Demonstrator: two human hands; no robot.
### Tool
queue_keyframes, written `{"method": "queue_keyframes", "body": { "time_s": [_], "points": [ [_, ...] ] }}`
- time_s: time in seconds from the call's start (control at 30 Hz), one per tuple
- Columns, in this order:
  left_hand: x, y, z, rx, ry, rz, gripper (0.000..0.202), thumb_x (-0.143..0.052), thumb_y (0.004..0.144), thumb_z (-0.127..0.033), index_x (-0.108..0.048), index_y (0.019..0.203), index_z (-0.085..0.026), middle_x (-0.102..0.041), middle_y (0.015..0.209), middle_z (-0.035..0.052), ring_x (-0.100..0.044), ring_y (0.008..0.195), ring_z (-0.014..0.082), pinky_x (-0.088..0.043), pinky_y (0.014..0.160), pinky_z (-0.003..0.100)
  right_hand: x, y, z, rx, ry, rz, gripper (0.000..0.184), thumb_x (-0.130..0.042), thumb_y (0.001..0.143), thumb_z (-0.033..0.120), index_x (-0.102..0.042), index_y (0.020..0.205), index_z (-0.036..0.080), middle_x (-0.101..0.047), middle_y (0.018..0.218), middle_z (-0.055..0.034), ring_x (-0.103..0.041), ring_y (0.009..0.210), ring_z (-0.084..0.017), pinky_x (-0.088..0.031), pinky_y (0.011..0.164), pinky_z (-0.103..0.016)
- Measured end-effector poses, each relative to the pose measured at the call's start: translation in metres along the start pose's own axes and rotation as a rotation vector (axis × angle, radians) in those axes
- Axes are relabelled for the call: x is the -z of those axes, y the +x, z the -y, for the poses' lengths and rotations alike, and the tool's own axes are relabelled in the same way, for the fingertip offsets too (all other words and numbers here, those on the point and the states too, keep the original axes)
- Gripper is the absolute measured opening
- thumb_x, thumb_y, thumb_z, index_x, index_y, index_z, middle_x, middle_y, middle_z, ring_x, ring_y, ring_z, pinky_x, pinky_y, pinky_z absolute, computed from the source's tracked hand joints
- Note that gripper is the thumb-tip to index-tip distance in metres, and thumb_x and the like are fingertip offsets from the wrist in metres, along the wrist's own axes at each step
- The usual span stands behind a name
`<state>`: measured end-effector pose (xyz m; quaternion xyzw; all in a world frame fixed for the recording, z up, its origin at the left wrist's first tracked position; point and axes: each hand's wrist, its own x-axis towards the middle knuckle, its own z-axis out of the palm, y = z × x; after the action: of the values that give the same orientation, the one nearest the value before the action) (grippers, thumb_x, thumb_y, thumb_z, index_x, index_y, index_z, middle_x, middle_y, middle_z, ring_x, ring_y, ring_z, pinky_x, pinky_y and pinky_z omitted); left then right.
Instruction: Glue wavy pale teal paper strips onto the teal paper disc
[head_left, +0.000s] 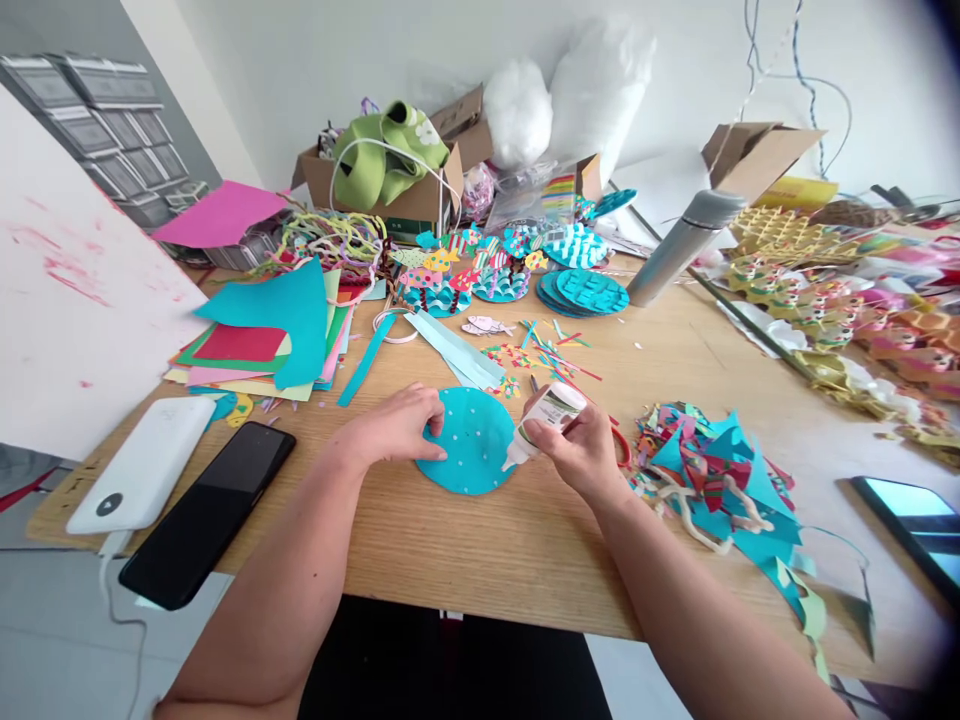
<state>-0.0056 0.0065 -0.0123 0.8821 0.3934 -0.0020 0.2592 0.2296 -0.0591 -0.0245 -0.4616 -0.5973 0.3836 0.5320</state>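
A round blue paper disc lies on the wooden table before me, dotted with several small white spots of glue. My left hand grips the disc's left edge, thumb on top and fingers curled at the rim. In my right hand is a white glue bottle, tilted with its nozzle pointing down at the disc's right edge. The fingers wrap round the bottle. Just right of that hand, the orange-red handle of what look like scissors is partly hidden.
Paper scraps pile up at the right. Stacked coloured paper, a power bank and a black phone lie left. Behind stand fish decorations, blue discs and a steel flask. Thin paper strips lie beyond the disc.
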Motion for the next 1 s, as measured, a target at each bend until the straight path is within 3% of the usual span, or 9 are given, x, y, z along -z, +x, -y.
{"method": "queue_keyframes", "body": {
  "time_s": [0.23,0.4,0.5,0.63,0.73,0.83,1.0],
  "points": [
    [0.003,-0.002,-0.003,0.002,-0.033,0.007,0.018,-0.069,0.070,-0.029,-0.058,0.079,-0.019,-0.057,0.089,0.0022,-0.052,0.092,0.0210,-0.040,0.077,0.030,-0.002,-0.002,-0.003,-0.028,-0.053,0.044,0.022,-0.068,0.072,0.033,-0.053,0.067,0.019,-0.053,0.061,0.0023,-0.047,0.054,-0.010,-0.037,0.049,-0.023],
    [0.000,-0.001,0.003,-0.029,-0.080,-0.047,0.013,-0.066,0.075,-0.029,-0.058,0.078,-0.019,-0.060,0.088,0.0021,-0.053,0.093,0.0205,-0.040,0.078,0.030,-0.001,0.000,-0.006,-0.045,0.035,-0.051,0.024,-0.071,0.070,0.036,-0.056,0.068,0.018,-0.055,0.059,0.0024,-0.047,0.052,-0.010,-0.039,0.048,-0.023],
    [0.000,0.001,0.007,-0.002,-0.108,-0.127,0.012,-0.064,0.078,-0.028,-0.058,0.074,-0.019,-0.060,0.083,0.0019,-0.055,0.088,0.0193,-0.040,0.074,0.029,0.001,0.005,-0.010,-0.063,0.184,-0.151,0.027,-0.072,0.072,0.040,-0.058,0.068,0.018,-0.055,0.058,0.0024,-0.048,0.050,-0.010,-0.041,0.045,-0.022],
    [0.001,0.005,0.013,0.103,-0.127,-0.321,0.012,-0.062,0.080,-0.028,-0.059,0.073,-0.020,-0.061,0.080,0.0017,-0.056,0.081,0.0182,-0.040,0.069,0.028,0.007,0.014,-0.015,-0.102,0.518,-0.275,0.026,-0.075,0.071,0.041,-0.060,0.074,0.020,-0.057,0.063,0.0032,-0.052,0.051,-0.011,-0.045,0.045,-0.023],
    [-0.001,0.009,0.018,0.176,-0.134,-0.457,0.014,-0.061,0.081,-0.028,-0.056,0.071,-0.020,-0.063,0.078,0.0021,-0.057,0.076,0.0173,-0.040,0.066,0.028,0.014,0.019,-0.014,-0.137,0.689,-0.304,0.026,-0.077,0.069,0.041,-0.062,0.080,0.023,-0.062,0.073,0.0030,-0.058,0.060,-0.013,-0.052,0.053,-0.027],
    [-0.002,0.012,0.020,0.280,-0.147,-0.518,0.015,-0.058,0.082,-0.029,-0.055,0.070,-0.020,-0.064,0.074,0.0019,-0.058,0.070,0.0167,-0.039,0.063,0.028,0.017,0.021,-0.011,-0.218,0.812,-0.273,0.027,-0.079,0.068,0.041,-0.064,0.083,0.025,-0.067,0.081,0.0021,-0.064,0.073,-0.017,-0.057,0.069,-0.035],
    [0.003,0.009,0.019,0.485,-0.024,-0.628,0.028,-0.052,0.087,-0.036,-0.051,0.063,-0.021,-0.064,0.066,0.0019,-0.057,0.063,0.0173,-0.032,0.059,0.029,0.009,0.017,-0.005,-0.297,0.965,-0.207,0.023,-0.079,0.068,0.036,-0.066,0.084,0.026,-0.070,0.087,0.0020,-0.065,0.090,-0.020,-0.050,0.094,-0.048]
  ]
}}
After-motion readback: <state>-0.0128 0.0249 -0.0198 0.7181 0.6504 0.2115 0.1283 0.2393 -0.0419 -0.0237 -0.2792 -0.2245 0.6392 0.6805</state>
